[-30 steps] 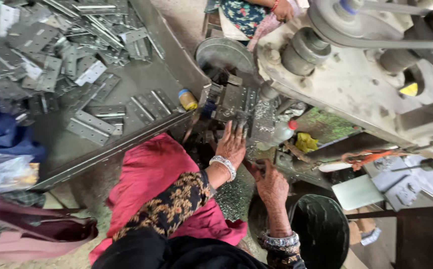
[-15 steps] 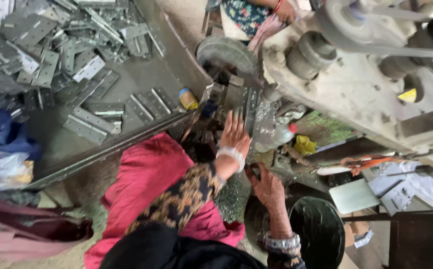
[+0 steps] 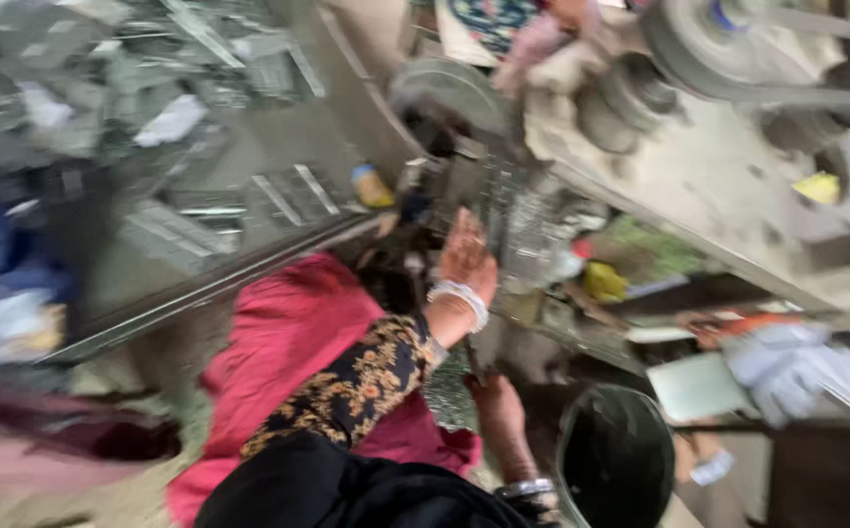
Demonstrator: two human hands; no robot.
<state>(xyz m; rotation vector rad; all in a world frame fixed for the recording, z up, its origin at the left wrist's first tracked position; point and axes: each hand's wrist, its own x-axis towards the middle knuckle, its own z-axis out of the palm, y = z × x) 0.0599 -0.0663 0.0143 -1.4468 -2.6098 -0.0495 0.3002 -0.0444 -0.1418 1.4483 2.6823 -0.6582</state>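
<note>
Just beyond left hand (image 3: 466, 256), seemingly metal strips (image 3: 528, 220).

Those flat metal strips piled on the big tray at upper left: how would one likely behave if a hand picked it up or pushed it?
The metal strips look thin and flat, so probably stiff and light. Lying flat on the tray, one would likely slide, not roll. Their cut edges may be sharp, though blur hides detail.

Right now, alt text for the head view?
Blurred downward view: the person's left hand, bangles at the wrist, reaches to the metal parts of a grey machine, while the right hand sits lower beside a dark round bucket. A tray of flat metal pieces lies left.
</note>
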